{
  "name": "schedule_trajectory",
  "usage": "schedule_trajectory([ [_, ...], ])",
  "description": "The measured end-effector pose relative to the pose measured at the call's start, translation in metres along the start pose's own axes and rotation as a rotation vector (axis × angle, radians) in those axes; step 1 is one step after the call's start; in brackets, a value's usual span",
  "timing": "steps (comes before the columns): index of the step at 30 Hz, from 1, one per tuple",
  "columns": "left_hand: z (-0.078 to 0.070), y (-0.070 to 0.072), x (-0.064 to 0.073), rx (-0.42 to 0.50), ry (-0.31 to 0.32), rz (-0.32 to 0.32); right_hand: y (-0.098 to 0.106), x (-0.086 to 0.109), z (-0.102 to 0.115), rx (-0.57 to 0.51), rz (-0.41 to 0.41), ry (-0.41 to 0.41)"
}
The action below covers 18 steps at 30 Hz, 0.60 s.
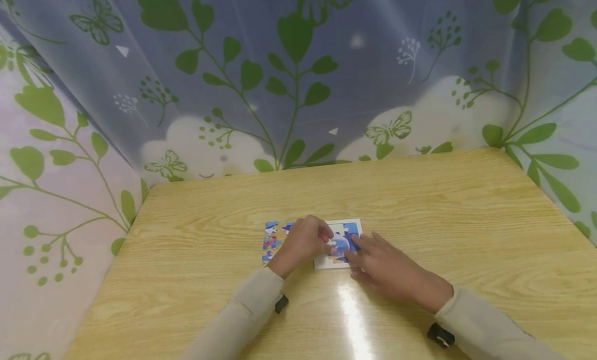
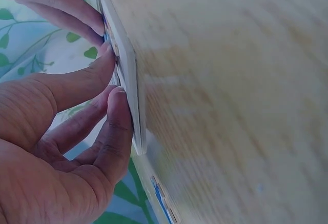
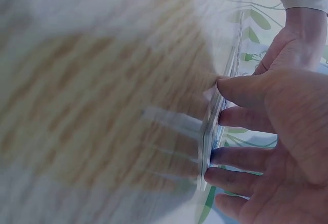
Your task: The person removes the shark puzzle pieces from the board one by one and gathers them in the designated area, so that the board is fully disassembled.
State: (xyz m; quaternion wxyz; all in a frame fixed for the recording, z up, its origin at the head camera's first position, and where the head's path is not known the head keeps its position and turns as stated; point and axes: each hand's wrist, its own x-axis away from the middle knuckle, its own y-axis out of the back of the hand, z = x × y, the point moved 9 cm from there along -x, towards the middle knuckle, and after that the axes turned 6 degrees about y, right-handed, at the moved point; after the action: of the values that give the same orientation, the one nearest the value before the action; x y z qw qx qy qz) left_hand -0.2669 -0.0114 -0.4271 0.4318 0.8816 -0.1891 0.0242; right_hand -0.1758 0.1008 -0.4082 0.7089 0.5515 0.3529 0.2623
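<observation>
A small jigsaw puzzle board (image 1: 326, 264) with a white border lies on the table, its blue picture partly filled in. My left hand (image 1: 303, 239) is over its left part. Thumb and curled fingers pinch at a puzzle piece (image 1: 335, 242) low against the board, largely covered by the fingertips. The left wrist view shows the thumb and fingertips touching the board's face. From the other side my right hand (image 1: 389, 267) rests its extended fingers on the board's right part; in the right wrist view its thumb touches the near edge.
Several loose puzzle pieces (image 1: 270, 242) lie on the wooden table (image 1: 210, 210) left of the board, some partly behind the left hand. Patterned curtains (image 1: 224, 90) stand along the table's back and sides. Both wrists wear dark straps.
</observation>
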Motion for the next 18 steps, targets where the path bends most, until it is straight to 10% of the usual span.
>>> schedule_trajectory([
  [18, -0.0020, 0.0071, 0.0005, 0.073, -0.036, -0.030, -0.0030, 0.0011, -0.0002, -0.020, 0.051, -0.058],
])
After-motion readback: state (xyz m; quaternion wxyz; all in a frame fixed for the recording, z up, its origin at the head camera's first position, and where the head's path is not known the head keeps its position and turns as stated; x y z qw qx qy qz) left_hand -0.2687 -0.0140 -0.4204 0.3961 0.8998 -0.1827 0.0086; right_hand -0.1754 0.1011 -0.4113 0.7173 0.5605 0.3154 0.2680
